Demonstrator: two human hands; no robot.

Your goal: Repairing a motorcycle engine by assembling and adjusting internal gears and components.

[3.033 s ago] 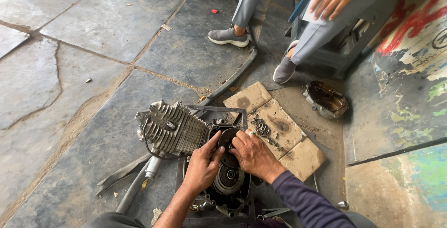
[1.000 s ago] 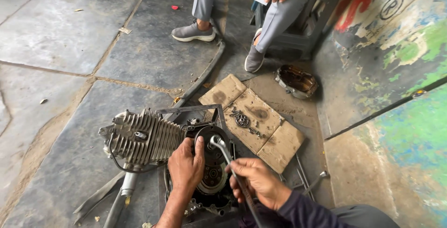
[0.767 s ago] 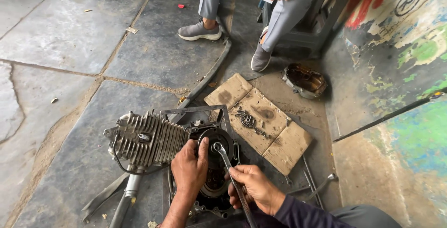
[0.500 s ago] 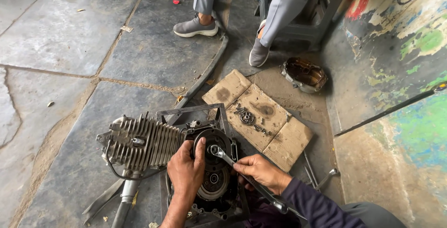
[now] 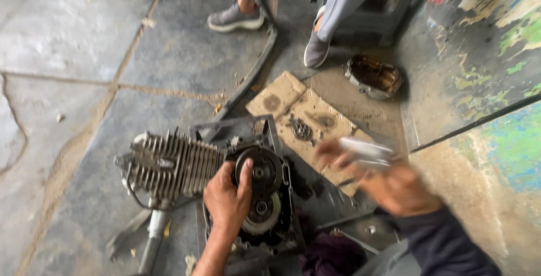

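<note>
A small motorcycle engine lies on the stone floor, with a finned grey cylinder (image 5: 172,166) on its left and an open crankcase (image 5: 265,197) on its right. My left hand (image 5: 227,200) rests on the crankcase, fingers against the round dark clutch wheel (image 5: 262,170). My right hand (image 5: 383,177) is blurred, off to the right of the engine above the cardboard, and grips a shiny metal wrench (image 5: 366,151).
Flattened cardboard (image 5: 298,112) with a small sprocket-like part (image 5: 301,130) lies behind the engine. A rusty round pan (image 5: 373,76) sits at the back right. Another person's legs and grey shoes (image 5: 235,18) stand at the top. A painted wall (image 5: 496,56) runs along the right.
My right hand has pulled the wrench off the clutch area and swung it to the right, away from the engine. My left hand stays on the crankcase.
</note>
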